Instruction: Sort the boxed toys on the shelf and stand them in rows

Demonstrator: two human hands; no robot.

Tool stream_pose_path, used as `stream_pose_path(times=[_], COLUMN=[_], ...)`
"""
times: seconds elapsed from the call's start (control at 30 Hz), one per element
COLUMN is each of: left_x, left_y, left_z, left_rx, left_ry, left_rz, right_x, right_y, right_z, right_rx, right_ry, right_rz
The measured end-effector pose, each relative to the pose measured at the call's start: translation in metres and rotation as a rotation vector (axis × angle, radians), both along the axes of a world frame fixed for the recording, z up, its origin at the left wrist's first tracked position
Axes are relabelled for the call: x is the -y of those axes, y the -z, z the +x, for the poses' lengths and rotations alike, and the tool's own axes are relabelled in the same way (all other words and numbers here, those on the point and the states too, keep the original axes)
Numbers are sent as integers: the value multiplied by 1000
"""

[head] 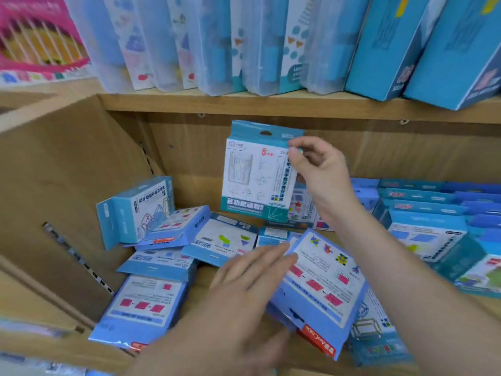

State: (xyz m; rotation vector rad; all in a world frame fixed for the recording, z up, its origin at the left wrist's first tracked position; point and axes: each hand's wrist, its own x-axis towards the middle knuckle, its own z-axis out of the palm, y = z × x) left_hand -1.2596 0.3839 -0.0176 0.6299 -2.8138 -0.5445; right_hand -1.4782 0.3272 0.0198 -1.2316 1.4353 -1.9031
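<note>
My right hand [320, 172] pinches the right edge of a teal-and-white toy box [254, 175] and holds it upright in the air before the shelf's back wall. My left hand [252, 278] reaches forward with straight fingers, its fingertips touching the top edge of a tilted blue box with pink shapes [322, 283]. Several blue boxes lie loose on the wooden shelf [206, 278]: one at the front left [143, 305], a flat one in the middle [222, 240], and a thicker box on its side [135, 210] at the left.
At the right, several blue boxes stand packed in rows [428, 210]. The shelf board above [271, 104] carries clear plastic cases [217, 44] and tall blue boxes [390, 47]. A wooden side panel [67, 185] closes the left. A pink box [40, 36] sits at the upper left.
</note>
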Motion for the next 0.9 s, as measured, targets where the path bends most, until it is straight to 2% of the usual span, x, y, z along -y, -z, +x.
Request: stream_pose_path(times=[0.1, 0.17, 0.23, 0.43, 0.5, 0.57, 0.6, 0.67, 0.73, 0.9], left_x=[42, 84, 125, 196, 206, 208, 207, 206, 205, 198], left_y=[-20, -31, -34, -17, -6, 1, 3, 5, 5, 5], left_z=[12, 11, 1, -31, -39, -44, -46, -47, -47, -51], left_rx=[-327, -384, -338, -466, -410, -284, -221, -166, -149, -182], left_ry=[-275, -523, -639, -734, -771, -774, -766, -761, -776, -746], left_rz=[-52, 24, 106, 377, 370, 285, 232, 176, 146, 85], right_x=[16, 25, 33, 59, 62, 59, 56, 47, 37, 13], right_y=[1, 2, 4, 15, 18, 20, 21, 19, 15, 19], right_z=[4, 4, 4, -3, -6, -7, -10, -19, -34, -55], right_rx=[-167, -251, -331, -647, -879, -1122, -1179, -1187, -1182, -1336], right_ry=[-99, -139, -160, -146, -114, -79, -44, 62, 146, 152], right_rz=[101, 161, 190, 373, 456, 436, 408, 379, 455, 640])
